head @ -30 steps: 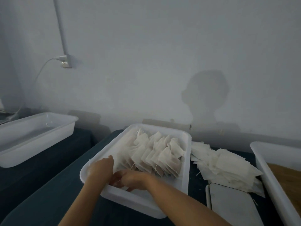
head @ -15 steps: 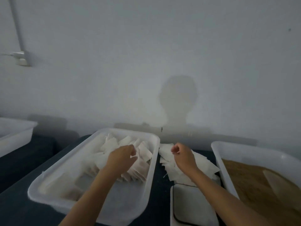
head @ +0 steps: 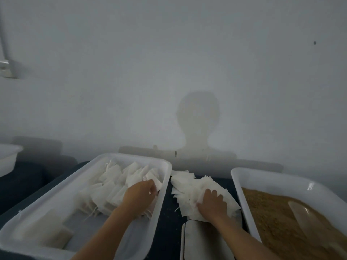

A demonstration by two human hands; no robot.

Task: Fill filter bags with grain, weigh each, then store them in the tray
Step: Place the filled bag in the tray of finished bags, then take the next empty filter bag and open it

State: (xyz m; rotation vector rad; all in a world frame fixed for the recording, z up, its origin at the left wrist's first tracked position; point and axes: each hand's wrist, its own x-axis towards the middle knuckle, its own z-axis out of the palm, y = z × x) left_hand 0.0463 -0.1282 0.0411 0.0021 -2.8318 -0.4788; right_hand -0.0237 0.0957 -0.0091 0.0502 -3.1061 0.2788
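Note:
A white storage tray [head: 165,177] on the left holds rows of filled white filter bags [head: 116,186]. My left hand [head: 139,196] hovers over the tray's right side with fingers curled; whether it holds a bag I cannot tell. A loose pile of empty filter bags [head: 189,186] lies on the dark table between the trays. My right hand [head: 213,204] rests flat on that pile with fingers spread. On the right a white tray [head: 244,177] is filled with brown grain [head: 272,212], and a pale scoop [head: 304,214] lies in it. A white scale [head: 201,241] sits below the pile.
Another white tray [head: 7,156] stands at the far left on a dark surface. A grey wall rises right behind the table, with a socket [head: 5,71] at the left. The dark tabletop [head: 169,222] shows between the trays.
My right hand has dropped from above onto the empty bag pile and opened flat. My left hand stays over the storage tray. The view has shifted slightly right.

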